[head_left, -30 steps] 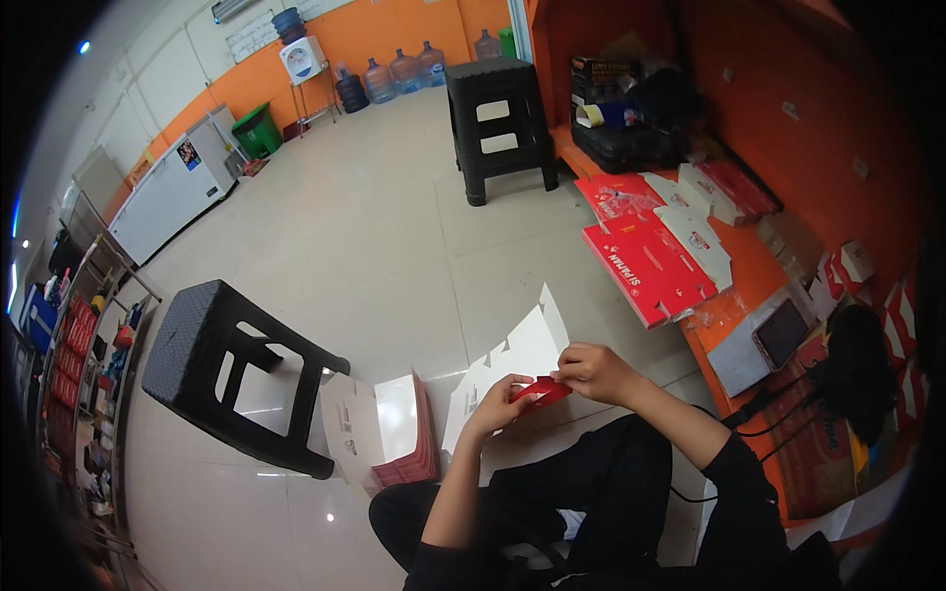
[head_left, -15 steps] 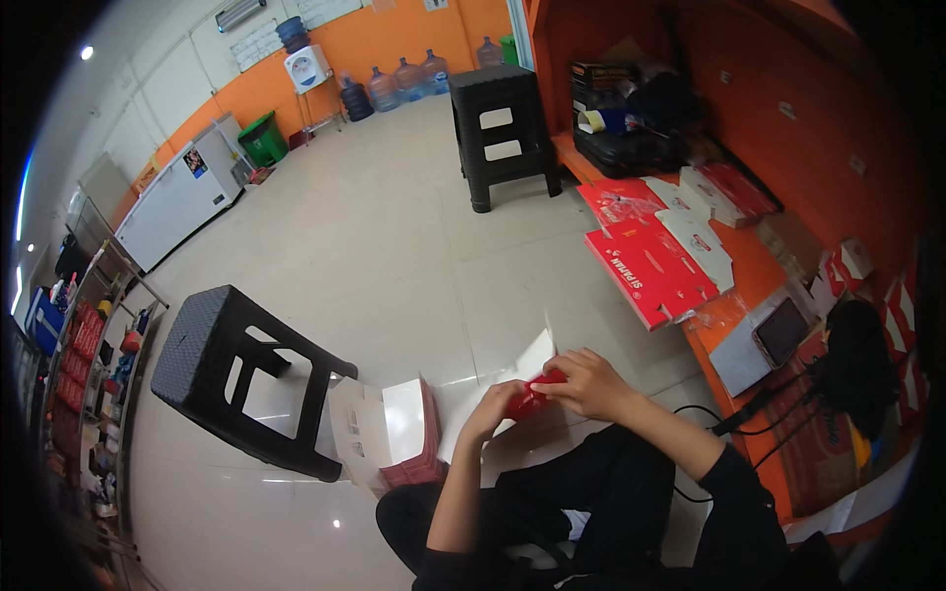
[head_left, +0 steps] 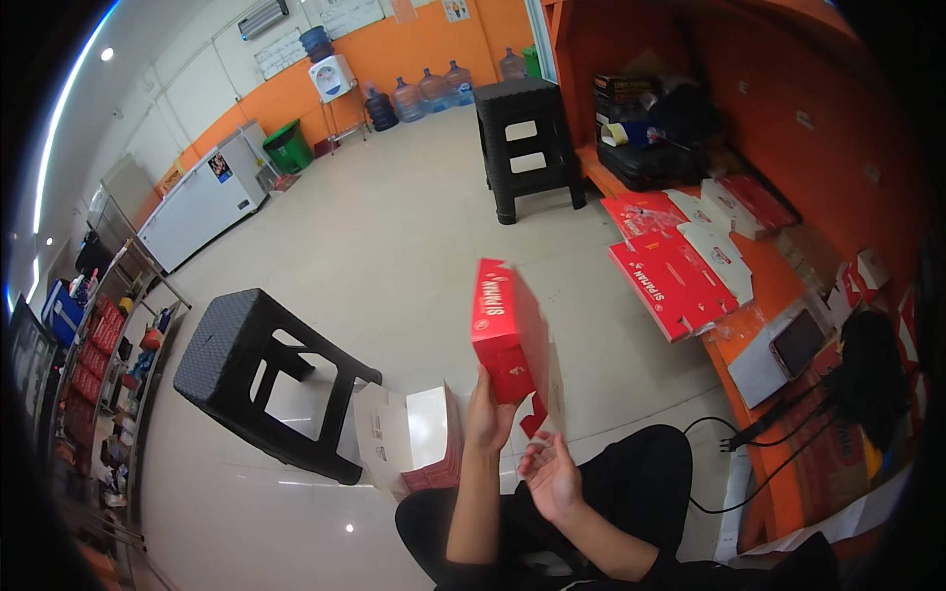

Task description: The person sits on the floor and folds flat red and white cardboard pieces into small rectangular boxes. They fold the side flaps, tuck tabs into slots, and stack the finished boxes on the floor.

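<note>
A red carton (head_left: pixel 509 340), partly folded, is held up over the pale floor (head_left: pixel 394 246). The left hand's (head_left: pixel 488 419) fingers grasp its near end; the right hand's (head_left: pixel 554 483) are loosely curled and hold nothing, just below a flap, contact unclear. From the carton, a stack of flat cartons (head_left: pixel 429 433) lies near at seven o'clock, a black stool (head_left: pixel 281 384) beyond at nine, another stool (head_left: pixel 529 148) at twelve. Toward two, red-and-white cartons (head_left: pixel 680 281) overhang the orange desk (head_left: pixel 769 286); a phone (head_left: pixel 798 345) lies at three.
</note>
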A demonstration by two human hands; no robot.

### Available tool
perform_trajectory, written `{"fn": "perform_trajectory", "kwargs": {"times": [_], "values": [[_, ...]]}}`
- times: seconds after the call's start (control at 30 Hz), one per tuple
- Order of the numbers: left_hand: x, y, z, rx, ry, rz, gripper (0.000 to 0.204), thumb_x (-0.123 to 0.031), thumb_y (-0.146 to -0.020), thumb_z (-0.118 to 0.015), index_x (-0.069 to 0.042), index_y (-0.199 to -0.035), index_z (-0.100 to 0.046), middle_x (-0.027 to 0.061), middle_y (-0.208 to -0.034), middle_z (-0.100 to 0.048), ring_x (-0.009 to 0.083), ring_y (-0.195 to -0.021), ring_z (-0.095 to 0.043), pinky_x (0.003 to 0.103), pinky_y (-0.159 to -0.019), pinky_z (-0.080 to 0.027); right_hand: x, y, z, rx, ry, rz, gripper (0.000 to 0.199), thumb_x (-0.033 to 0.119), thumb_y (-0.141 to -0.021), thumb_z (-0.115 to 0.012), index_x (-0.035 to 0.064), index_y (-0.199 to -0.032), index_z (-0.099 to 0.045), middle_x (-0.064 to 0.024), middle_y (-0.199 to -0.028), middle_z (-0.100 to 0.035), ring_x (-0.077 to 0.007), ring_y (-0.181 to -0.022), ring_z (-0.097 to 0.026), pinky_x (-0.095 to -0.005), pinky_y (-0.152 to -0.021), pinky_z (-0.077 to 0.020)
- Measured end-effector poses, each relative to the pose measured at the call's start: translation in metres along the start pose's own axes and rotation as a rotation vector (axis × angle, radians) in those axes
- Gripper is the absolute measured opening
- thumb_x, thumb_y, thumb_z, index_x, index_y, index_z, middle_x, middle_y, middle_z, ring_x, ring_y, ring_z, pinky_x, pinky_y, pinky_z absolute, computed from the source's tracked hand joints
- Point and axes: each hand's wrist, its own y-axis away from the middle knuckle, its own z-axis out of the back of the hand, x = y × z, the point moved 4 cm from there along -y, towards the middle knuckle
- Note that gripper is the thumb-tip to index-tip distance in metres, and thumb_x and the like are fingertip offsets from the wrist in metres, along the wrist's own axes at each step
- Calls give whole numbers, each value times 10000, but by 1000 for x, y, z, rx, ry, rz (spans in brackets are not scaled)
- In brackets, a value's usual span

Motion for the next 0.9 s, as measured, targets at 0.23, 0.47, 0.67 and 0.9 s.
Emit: {"fn": "perform_trajectory", "kwargs": {"times": [0.23, 0.47, 0.67, 0.9], "values": [[-5, 16, 1, -75, 154, -195, 438, -452, -999, -378, -138, -1295, -454, 35, -1210, -535, 187, -1094, -514, 407, -933, -423, 4, -34, -4, -108, 512, 309, 148, 123, -918, -616, 62, -1014, -521, -25, -933, -569, -110, -800, -558, -272, -711, -495], [-19, 38, 18, -160, -63, -417, 413, -308, -1006, -443, -44, -1323, -438, 62, -1249, -539, 188, -1153, -516, 420, -973, -429, 10, -40, -15, -39, -34, -49, 106, 70, -892, -636, 115, -969, -578, -20, -942, -642, -98, -799, -607, -248, -706, -521], [-25, 57, 32, -361, -424, -603, 168, -61, -937, -564, 49, -1060, -591, 110, -1009, -646, 179, -939, -634, 354, -882, -527, 16, -33, -30, -45, 97, -13, 145, 93, -864, -678, 113, -980, -594, -7, -926, -652, -111, -823, -630, -246, -705, -494], [-7, 77, 16, -495, -393, -584, 121, 2, -885, -610, 54, -994, -613, 124, -949, -671, 165, -878, -651, 325, -842, -543, 21, -25, -32, -53, 454, 467, 158, 57, -840, -699, 38, -946, -584, -53, -877, -662, -124, -758, -633, -278, -666, -529]]}}
